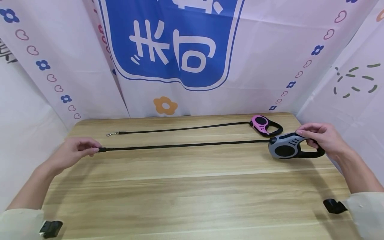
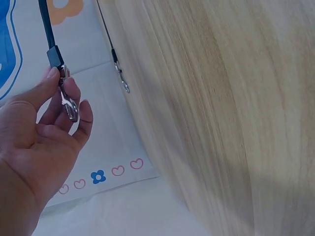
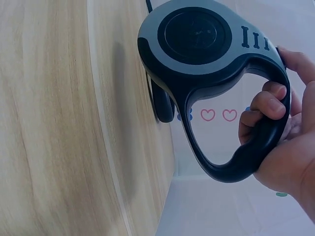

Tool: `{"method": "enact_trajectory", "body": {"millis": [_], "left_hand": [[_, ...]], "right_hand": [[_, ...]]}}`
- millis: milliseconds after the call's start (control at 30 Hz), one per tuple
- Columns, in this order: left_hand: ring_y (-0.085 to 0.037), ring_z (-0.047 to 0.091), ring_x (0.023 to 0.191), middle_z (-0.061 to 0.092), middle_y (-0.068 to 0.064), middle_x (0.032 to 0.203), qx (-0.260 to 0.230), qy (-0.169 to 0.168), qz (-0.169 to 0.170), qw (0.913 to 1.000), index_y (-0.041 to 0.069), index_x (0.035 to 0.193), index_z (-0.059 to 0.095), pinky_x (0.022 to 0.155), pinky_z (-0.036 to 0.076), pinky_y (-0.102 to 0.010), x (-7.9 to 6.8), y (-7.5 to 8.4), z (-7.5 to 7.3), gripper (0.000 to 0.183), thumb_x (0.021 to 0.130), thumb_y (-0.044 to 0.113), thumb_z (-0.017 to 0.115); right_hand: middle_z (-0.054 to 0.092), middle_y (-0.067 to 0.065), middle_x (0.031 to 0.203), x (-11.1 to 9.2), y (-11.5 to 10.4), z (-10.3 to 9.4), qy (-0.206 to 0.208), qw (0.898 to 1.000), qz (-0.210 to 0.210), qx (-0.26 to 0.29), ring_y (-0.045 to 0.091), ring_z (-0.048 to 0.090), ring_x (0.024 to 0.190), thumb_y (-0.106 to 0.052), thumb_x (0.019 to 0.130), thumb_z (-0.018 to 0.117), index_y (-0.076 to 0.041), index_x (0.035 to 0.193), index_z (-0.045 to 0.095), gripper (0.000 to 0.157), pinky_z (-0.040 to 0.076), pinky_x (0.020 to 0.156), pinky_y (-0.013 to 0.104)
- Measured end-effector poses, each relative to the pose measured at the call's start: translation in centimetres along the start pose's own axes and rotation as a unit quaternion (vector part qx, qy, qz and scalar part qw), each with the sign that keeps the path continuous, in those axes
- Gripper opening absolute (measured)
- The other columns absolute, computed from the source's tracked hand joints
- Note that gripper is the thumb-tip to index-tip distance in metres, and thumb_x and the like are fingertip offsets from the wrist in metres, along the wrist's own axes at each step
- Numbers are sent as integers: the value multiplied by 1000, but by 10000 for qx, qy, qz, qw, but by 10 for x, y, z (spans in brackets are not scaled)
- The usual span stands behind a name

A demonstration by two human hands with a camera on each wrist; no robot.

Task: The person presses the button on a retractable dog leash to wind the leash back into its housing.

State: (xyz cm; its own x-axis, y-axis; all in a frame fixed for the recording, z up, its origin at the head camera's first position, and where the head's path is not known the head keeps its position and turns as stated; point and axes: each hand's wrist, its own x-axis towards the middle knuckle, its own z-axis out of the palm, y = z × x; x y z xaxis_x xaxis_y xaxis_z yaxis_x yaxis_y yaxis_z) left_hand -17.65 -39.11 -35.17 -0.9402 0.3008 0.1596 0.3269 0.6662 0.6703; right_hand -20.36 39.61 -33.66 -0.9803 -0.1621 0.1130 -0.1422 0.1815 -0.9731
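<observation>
My right hand (image 1: 322, 136) grips the black handle of a grey and black retractable dog leash (image 1: 285, 146), fingers curled through the loop as the right wrist view shows. From its casing a black strap (image 1: 186, 145) runs taut leftward across the table. At the strap's far end my left hand (image 1: 75, 150) pinches the black end piece by the metal snap hook (image 2: 69, 101) between thumb and fingers. Behind it, a pink and black retractable leash (image 1: 260, 125) lies on the table with its strap drawn out to the left, ending in a metal snap hook (image 1: 112, 134).
The wooden table (image 1: 180, 200) fills the lower view. White printed cloth (image 1: 258, 66) with a blue sign hangs behind it and along both sides. Each sleeve carries a black wrist device, one at the left (image 1: 51, 229) and one at the right (image 1: 334, 206).
</observation>
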Motion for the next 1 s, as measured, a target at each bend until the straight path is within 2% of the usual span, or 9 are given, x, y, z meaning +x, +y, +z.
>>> {"method": "enact_trajectory", "body": {"millis": [133, 267, 500, 700, 1000], "left_hand": [[-3, 67, 82, 71, 14, 99, -188, -95, -31, 9998, -14, 109, 68, 69, 56, -18, 0, -1, 1, 15, 94, -15, 64], [0, 68, 84, 72, 16, 99, -243, -133, -53, 9996, -17, 109, 67, 70, 56, -17, 0, 0, 2, 16, 93, -16, 64], [-2, 66, 80, 72, 9, 97, 31, -17, -335, 9994, -15, 112, 69, 68, 57, -21, 1, 6, 3, 17, 96, -10, 64], [-3, 67, 79, 73, 4, 96, 59, -34, -352, 9994, -15, 111, 69, 68, 58, -23, 2, 6, 2, 17, 95, -11, 65], [-3, 67, 78, 73, 5, 95, 104, -45, -350, 9993, -15, 111, 70, 67, 57, -21, 3, 7, 1, 17, 95, -10, 65]], "right_hand": [[68, -4, 74, 0, -1, 2, 8, 9995, -50, 327, 7, 45, 48, 8, 101, 59, -11, 92, 80, 30, 27, 43, 33], [70, -4, 75, 0, -2, 4, 79, 9987, 24, 502, 5, 47, 48, 8, 100, 60, -11, 90, 80, 30, 33, 42, 25], [69, -4, 73, 1, -3, 4, 110, 9981, 386, 467, 6, 47, 48, 6, 101, 61, -12, 89, 80, 29, 36, 43, 23], [67, -4, 70, 1, -3, 5, 47, 9980, 552, 306, 6, 48, 48, 3, 101, 61, -15, 89, 80, 29, 38, 42, 21], [68, -2, 72, 1, -2, 6, -125, 9972, 620, 408, 5, 50, 49, 3, 102, 58, -16, 93, 82, 32, 40, 43, 19]]}}
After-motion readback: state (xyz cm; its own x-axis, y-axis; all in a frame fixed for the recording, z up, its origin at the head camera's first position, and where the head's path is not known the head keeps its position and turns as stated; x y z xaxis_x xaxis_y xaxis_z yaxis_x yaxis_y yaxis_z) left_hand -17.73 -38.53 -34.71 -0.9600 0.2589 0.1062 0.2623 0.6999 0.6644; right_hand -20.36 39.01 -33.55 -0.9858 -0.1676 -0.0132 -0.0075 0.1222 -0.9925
